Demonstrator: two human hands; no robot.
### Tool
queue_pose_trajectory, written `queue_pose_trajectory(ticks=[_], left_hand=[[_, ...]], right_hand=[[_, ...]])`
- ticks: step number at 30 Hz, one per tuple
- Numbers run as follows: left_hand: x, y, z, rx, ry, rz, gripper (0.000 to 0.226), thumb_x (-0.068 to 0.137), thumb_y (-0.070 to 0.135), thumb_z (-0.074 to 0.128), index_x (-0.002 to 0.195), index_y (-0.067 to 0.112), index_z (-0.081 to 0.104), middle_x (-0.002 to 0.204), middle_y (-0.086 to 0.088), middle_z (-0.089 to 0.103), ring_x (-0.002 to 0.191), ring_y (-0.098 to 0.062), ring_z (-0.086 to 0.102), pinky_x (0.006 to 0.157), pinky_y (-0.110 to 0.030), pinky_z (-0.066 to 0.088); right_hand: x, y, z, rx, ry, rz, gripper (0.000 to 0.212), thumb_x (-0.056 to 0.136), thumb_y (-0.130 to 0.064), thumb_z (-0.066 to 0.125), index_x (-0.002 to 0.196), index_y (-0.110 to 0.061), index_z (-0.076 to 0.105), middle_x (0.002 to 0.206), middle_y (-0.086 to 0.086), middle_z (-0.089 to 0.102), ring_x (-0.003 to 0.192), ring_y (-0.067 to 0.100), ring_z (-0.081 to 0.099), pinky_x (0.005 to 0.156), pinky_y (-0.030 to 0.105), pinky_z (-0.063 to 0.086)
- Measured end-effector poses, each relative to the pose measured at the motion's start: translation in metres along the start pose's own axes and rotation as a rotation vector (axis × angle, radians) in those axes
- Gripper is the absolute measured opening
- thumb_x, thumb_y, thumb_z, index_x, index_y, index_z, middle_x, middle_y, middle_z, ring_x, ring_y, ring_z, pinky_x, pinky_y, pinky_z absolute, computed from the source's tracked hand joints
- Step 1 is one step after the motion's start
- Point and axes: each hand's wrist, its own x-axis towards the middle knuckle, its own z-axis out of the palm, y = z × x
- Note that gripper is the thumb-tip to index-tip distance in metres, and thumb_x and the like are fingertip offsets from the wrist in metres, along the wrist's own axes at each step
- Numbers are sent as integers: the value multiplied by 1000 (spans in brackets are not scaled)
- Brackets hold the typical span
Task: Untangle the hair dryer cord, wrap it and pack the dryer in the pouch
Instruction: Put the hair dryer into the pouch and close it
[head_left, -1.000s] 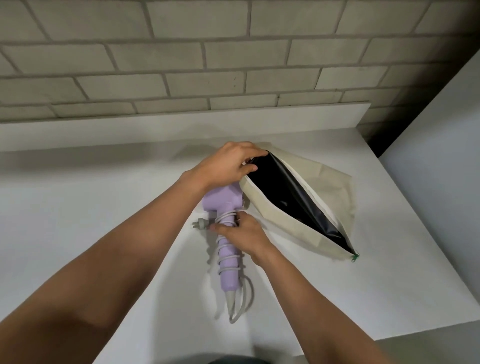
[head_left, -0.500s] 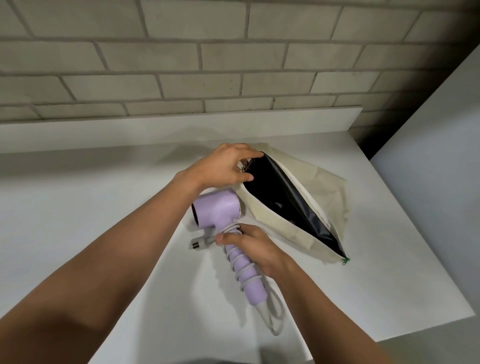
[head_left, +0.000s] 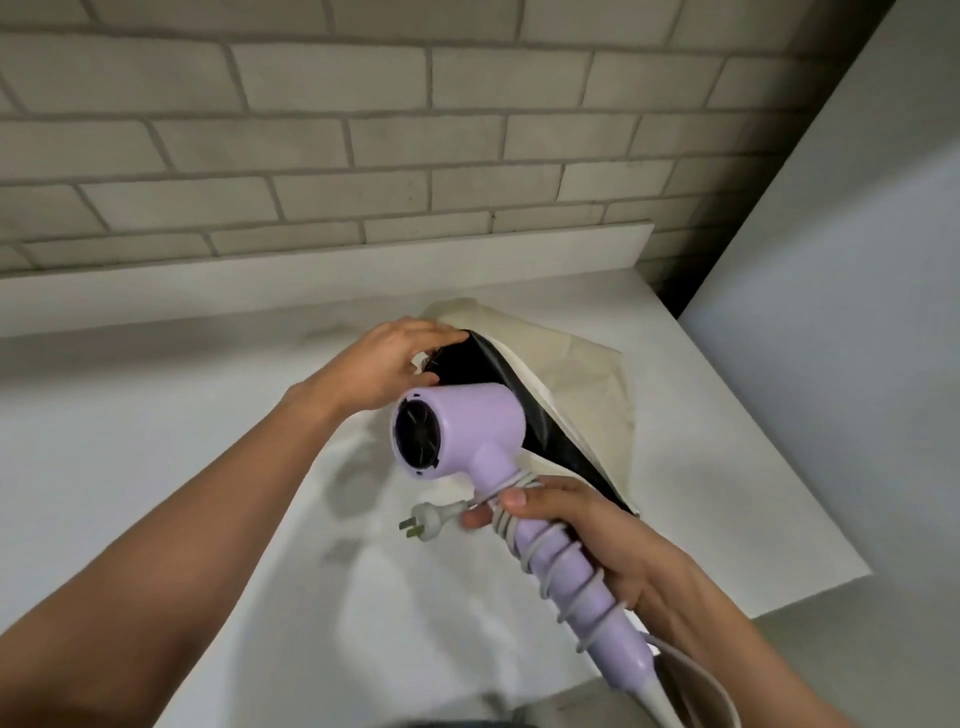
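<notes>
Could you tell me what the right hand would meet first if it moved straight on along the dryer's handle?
Probably the open black mouth of the pouch, beside the left hand holding it open; depth is unclear.

My 2 arms, seen from my head. Left forearm (head_left: 182, 545): bare from the lower frame edge to the wrist, wide near the lens and narrowing toward the left grip (head_left: 387, 364), whose knuckles show as low ridges. Right forearm (head_left: 727, 660): bare likewise, up to the right grip (head_left: 597, 540). Thumbnail (head_left: 516, 498) of the right grip: short and plain. Dark strip (head_left: 467, 723) between the 2 arms at the bottom edge: possibly clothing; too little shows to tell.
</notes>
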Motion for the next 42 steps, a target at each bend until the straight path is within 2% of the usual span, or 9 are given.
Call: queue_pose_trajectory(ticks=[4, 10, 12, 22, 26, 29, 31, 36, 42], left_hand=[[-21, 9, 12, -35, 130, 31, 77, 77, -10, 76, 144, 25, 58, 133, 16, 59, 117, -15, 58, 87, -22, 54], [-43, 19, 18, 10, 144, -1, 78, 86, -1, 72, 152, 32, 48, 151, 26, 45, 110, -8, 50, 83, -5, 42], [-49, 19, 19, 39, 158, -10, 76, 88, 3, 73, 152, 33, 47, 154, 25, 43, 107, -6, 49, 82, -5, 39], [-65, 41, 34, 131, 279, -8, 81, 87, 1, 73, 154, 35, 42, 155, 32, 38, 115, -3, 41, 77, -34, 56], [-68, 46, 40, 140, 275, -27, 81, 88, 3, 73, 155, 35, 42, 154, 32, 37, 122, -9, 44, 78, -29, 54], [-72, 53, 50, 137, 218, -27, 83, 89, 6, 72, 156, 41, 36, 153, 41, 30, 123, -5, 42, 74, -24, 53], [-77, 59, 60, 130, 201, -18, 83, 90, 7, 72, 156, 41, 36, 154, 39, 31, 125, -5, 42, 73, -21, 52], [-89, 76, 88, 118, 212, -39, 80, 90, 8, 73, 156, 35, 39, 155, 29, 39, 127, -7, 44, 69, -31, 61], [-103, 87, 109, 88, 200, -73, 83, 87, 5, 74, 156, 35, 38, 158, 34, 30, 127, -7, 43, 62, -30, 61]], right_hand=[[7, -2, -20, 43, -12, 69, 55, 82, -51, 75, 116, -7, 76, 117, 17, 59, 72, 16, 36, 66, 33, 32], [22, 6, -29, 150, -104, 118, 84, 78, -46, 81, 136, 9, 55, 109, 10, 74, 52, 10, 51, 46, 22, 46], [25, 7, -31, 148, -96, 117, 77, 76, -46, 84, 129, 3, 59, 122, 13, 72, 53, 11, 52, 46, 23, 46], [20, -7, -43, 239, 252, 74, 43, 95, -43, 66, 119, -8, 67, 115, 5, 78, 54, 16, 55, 46, 23, 48], [27, -4, -57, 366, 355, 10, 40, 96, -40, 65, 121, -8, 65, 118, 7, 75, 51, 17, 55, 45, 25, 48], [35, 0, -71, 486, 380, -65, 35, 95, -40, 67, 110, -8, 65, 95, 8, 66, 52, 15, 54, 49, 25, 49], [43, 2, -75, 571, 440, -122, 31, 95, -38, 68, 109, -10, 66, 83, 4, 67, 60, 15, 61, 57, 28, 53], [69, 1, -67, 627, 620, -210, 41, 81, -37, 81, 112, -12, 70, 96, 5, 72, 83, 23, 70, 85, 41, 61], [93, 0, -53, 627, 763, -182, 32, 88, -29, 77, 110, -9, 66, 98, 7, 74, 80, 24, 72, 68, 32, 58]])
